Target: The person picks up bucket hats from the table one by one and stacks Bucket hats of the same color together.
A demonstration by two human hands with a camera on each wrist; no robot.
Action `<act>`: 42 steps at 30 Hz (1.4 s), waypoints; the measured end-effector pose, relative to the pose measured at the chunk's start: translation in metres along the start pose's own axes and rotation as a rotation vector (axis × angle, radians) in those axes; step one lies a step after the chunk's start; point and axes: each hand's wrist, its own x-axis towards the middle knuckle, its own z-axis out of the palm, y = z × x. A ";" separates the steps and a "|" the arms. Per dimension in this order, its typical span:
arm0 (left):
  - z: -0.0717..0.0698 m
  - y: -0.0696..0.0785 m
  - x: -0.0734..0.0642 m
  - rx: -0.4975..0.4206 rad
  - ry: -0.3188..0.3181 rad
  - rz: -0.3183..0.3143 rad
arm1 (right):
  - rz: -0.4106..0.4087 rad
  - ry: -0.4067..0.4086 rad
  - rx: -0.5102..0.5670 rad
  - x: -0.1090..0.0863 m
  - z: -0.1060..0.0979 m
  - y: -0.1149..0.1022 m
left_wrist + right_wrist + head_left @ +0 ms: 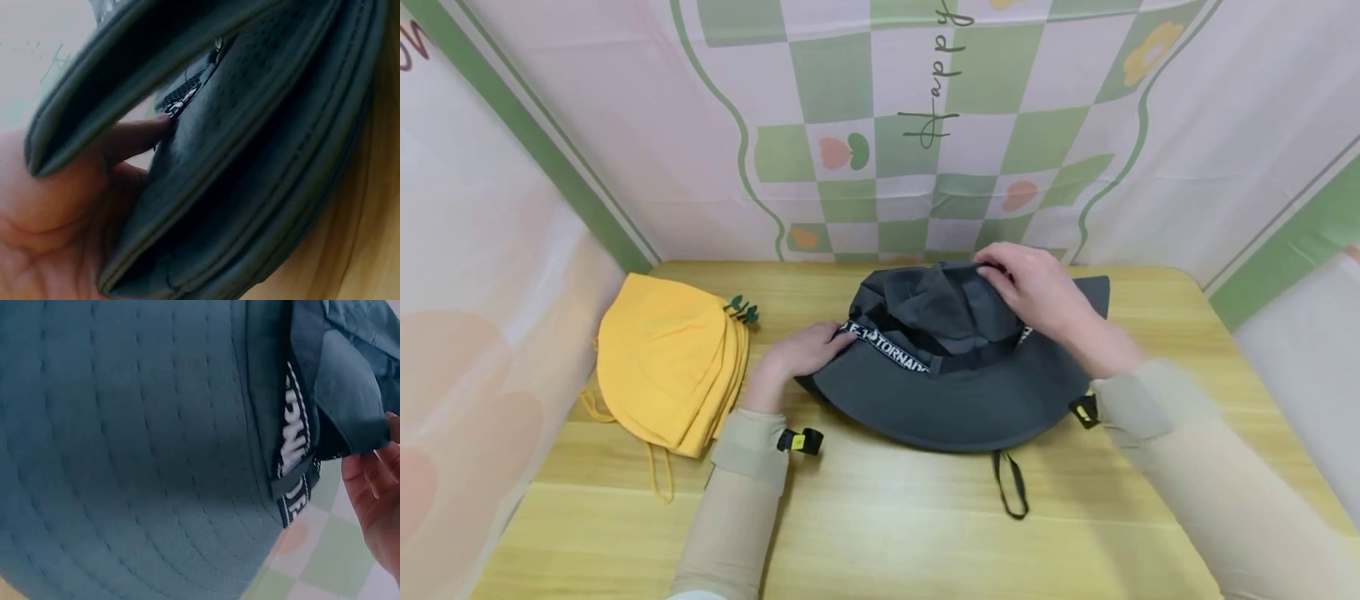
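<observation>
A dark grey wide-brimmed bucket hat (925, 408) lies on the wooden table, its crown (936, 304) crumpled and a black-and-white lettered band (891, 348) round its base. At the hat's left side my left hand (808, 348) grips the brim, thumb on top near the band. In the left wrist view, several layered brim edges (250, 187) stand beside the left hand (62, 219), and part of the brim hides its fingers. My right hand (1030, 283) pinches the crown fabric at the far right; the right wrist view shows the right hand's fingertips (369, 469) on a fold there.
Yellow hats (666, 362), stacked with a green leaf-shaped trim (742, 310) and yellow cords, lie at the left. A black cord loop (1013, 487) trails from the grey hat's front. A checked cloth (910, 158) hangs behind the table (880, 533).
</observation>
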 end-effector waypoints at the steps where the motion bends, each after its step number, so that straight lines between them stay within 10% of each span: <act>1: 0.000 -0.001 0.000 -0.018 0.001 0.002 | 0.014 -0.011 -0.002 0.002 0.003 -0.002; 8: -0.005 0.001 -0.004 -0.136 -0.011 -0.033 | 0.096 -0.004 -0.025 0.015 0.028 -0.013; 18: -0.005 0.002 -0.006 -0.053 -0.037 0.024 | 0.164 0.201 -0.098 0.026 0.058 -0.020; 27: -0.004 0.001 -0.006 -0.053 -0.035 0.035 | 0.274 0.204 -0.096 0.033 0.080 -0.021; 42: -0.001 0.002 -0.002 -0.017 0.008 0.112 | 0.217 -0.317 -0.045 0.000 0.073 0.022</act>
